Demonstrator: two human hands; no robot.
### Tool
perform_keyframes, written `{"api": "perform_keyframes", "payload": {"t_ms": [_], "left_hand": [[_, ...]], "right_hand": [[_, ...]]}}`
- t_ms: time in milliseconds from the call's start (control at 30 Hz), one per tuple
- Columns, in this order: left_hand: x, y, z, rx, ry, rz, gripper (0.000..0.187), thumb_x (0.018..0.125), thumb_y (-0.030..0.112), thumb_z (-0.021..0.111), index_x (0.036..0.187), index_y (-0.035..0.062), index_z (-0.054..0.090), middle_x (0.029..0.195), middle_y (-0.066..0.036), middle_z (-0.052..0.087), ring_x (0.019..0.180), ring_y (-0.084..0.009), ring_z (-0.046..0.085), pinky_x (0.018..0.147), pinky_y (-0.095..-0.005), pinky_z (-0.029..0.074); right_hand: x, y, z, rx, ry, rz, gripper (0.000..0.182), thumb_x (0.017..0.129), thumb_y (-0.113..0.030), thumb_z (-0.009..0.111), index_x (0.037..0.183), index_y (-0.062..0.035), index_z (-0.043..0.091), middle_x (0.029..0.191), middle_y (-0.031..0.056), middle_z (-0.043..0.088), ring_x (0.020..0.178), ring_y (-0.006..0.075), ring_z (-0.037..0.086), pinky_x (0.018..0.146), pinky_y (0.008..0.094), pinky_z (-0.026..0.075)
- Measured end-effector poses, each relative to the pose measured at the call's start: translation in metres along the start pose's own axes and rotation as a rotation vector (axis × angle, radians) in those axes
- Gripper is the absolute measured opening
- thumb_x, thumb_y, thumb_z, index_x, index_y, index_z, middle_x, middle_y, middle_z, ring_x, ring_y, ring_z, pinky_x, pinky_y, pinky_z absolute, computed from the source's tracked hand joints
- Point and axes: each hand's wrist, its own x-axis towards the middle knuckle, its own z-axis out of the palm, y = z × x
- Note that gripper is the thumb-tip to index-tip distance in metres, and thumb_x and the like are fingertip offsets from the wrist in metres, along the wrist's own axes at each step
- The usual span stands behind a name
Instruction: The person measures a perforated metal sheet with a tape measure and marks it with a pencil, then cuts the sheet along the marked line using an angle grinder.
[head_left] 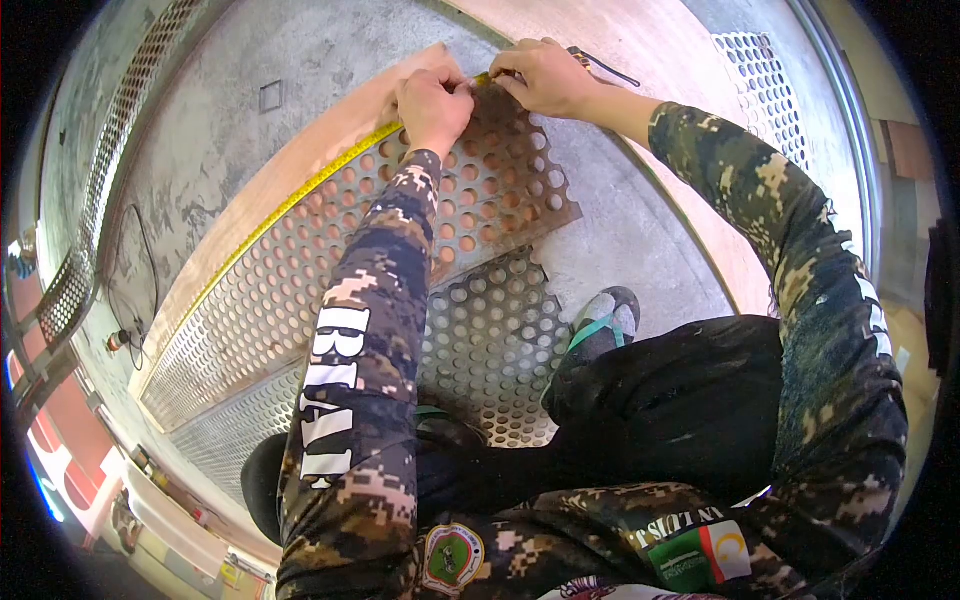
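A yellow measuring tape (290, 198) runs along the upper edge of a perforated metal sheet (330, 215), which lies on a pale wooden board (345, 115). My left hand (435, 108) is closed in a pinch on the tape near the sheet's far corner. Just right of it, my right hand (540, 78) is also pinched, at the tape's end by that corner; its fingertips partly hide what they hold. A second perforated sheet (490, 320) lies beneath, closer to my feet.
Another wooden board (680, 215) extends along the right. More perforated metal stands at the far left (125, 120) and upper right (765, 85). A cable (150, 250) lies at the left. My sandalled foot (603, 325) is beside the lower sheet.
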Motion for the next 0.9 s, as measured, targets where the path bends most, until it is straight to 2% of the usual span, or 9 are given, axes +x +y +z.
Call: {"api": "perform_keyframes", "payload": {"t_ms": [67, 167, 233, 300, 433, 500, 733, 800, 900], "left_hand": [[0.0005, -0.001, 0.0016, 0.003, 0.011, 0.005, 0.007, 0.073, 0.018, 0.072, 0.074, 0.011, 0.072, 0.075, -0.01, 0.068, 0.081, -0.0317, 0.058, 0.08, -0.0422, 0.044], [0.0008, -0.0012, 0.0018, -0.013, -0.004, -0.003, 0.007, 0.073, 0.018, 0.071, 0.074, 0.0109, 0.072, 0.076, -0.01, 0.068, 0.082, -0.0321, 0.058, 0.08, -0.0426, 0.044], [0.0015, -0.0005, 0.0005, -0.032, -0.031, -0.024, 0.007, 0.073, 0.018, 0.071, 0.074, 0.0109, 0.072, 0.076, -0.011, 0.068, 0.082, -0.0325, 0.058, 0.08, -0.043, 0.044], [0.0015, -0.0022, 0.0008, 0.036, -0.031, -0.005, 0.014, 0.076, 0.025, 0.073, 0.079, 0.0116, 0.074, 0.079, -0.011, 0.069, 0.083, -0.0312, 0.06, 0.082, -0.0416, 0.044], [0.0026, -0.008, 0.0043, 0.025, -0.026, 0.023, 0.014, 0.075, 0.024, 0.073, 0.079, 0.0112, 0.074, 0.079, -0.01, 0.069, 0.082, -0.0306, 0.061, 0.082, -0.0417, 0.044], [0.0018, -0.0065, 0.0044, 0.004, -0.015, 0.008, 0.008, 0.073, 0.019, 0.072, 0.076, 0.0116, 0.073, 0.078, -0.011, 0.067, 0.085, -0.034, 0.057, 0.08, -0.0439, 0.044], [0.0011, -0.0061, 0.0044, -0.005, -0.027, -0.035, 0.01, 0.074, 0.02, 0.074, 0.079, 0.0118, 0.074, 0.081, -0.011, 0.067, 0.09, -0.0348, 0.056, 0.081, -0.045, 0.045], [0.0006, -0.0057, 0.0044, 0.016, 0.007, -0.02, 0.012, 0.075, 0.021, 0.072, 0.079, 0.0109, 0.075, 0.079, -0.01, 0.069, 0.082, -0.0303, 0.062, 0.082, -0.0398, 0.046], [0.0012, -0.0077, 0.0053, 0.02, 0.006, -0.003, 0.011, 0.074, 0.019, 0.071, 0.079, 0.0106, 0.075, 0.079, -0.01, 0.069, 0.081, -0.0299, 0.062, 0.082, -0.0397, 0.046]], "right_hand": [[-0.0011, -0.0007, 0.0034, -0.048, 0.001, 0.034, 0.018, 0.087, -0.023, 0.062, 0.096, -0.0111, 0.071, 0.086, 0.013, 0.07, 0.089, 0.0314, 0.067, 0.085, 0.045, 0.049], [-0.0007, -0.0022, 0.0041, -0.086, 0.016, 0.067, 0.019, 0.087, -0.025, 0.061, 0.097, -0.0126, 0.073, 0.086, 0.0128, 0.07, 0.089, 0.0309, 0.067, 0.086, 0.0451, 0.049], [-0.0003, -0.0033, 0.0033, -0.094, 0.0, 0.079, 0.02, 0.087, -0.025, 0.061, 0.097, -0.0127, 0.073, 0.086, 0.0128, 0.07, 0.089, 0.0308, 0.067, 0.086, 0.045, 0.049], [-0.0002, -0.0038, 0.0039, -0.103, -0.011, 0.088, 0.02, 0.087, -0.025, 0.061, 0.097, -0.0128, 0.073, 0.087, 0.0127, 0.07, 0.089, 0.0307, 0.067, 0.086, 0.0449, 0.049], [0.0006, -0.0061, 0.0032, -0.113, -0.028, 0.096, 0.02, 0.087, -0.025, 0.061, 0.097, -0.0125, 0.074, 0.086, 0.0124, 0.07, 0.09, 0.0303, 0.066, 0.087, 0.0442, 0.048], [-0.0003, -0.0048, 0.0047, -0.123, -0.038, 0.099, 0.021, 0.087, -0.025, 0.061, 0.097, -0.0124, 0.074, 0.086, 0.0122, 0.07, 0.09, 0.0301, 0.066, 0.087, 0.0441, 0.048], [-0.0003, -0.006, 0.0066, -0.103, -0.01, 0.083, 0.018, 0.088, -0.023, 0.066, 0.099, -0.0129, 0.074, 0.081, 0.0125, 0.067, 0.086, 0.0309, 0.063, 0.086, 0.0435, 0.047], [0.0001, -0.0085, 0.0053, -0.107, -0.008, 0.087, 0.017, 0.088, -0.023, 0.066, 0.099, -0.0131, 0.074, 0.081, 0.0124, 0.067, 0.086, 0.0307, 0.063, 0.086, 0.0433, 0.047], [0.0004, -0.0099, 0.0045, -0.11, -0.017, 0.098, 0.017, 0.087, -0.023, 0.066, 0.099, -0.0132, 0.074, 0.08, 0.0121, 0.067, 0.086, 0.0303, 0.064, 0.085, 0.0429, 0.047]]}}
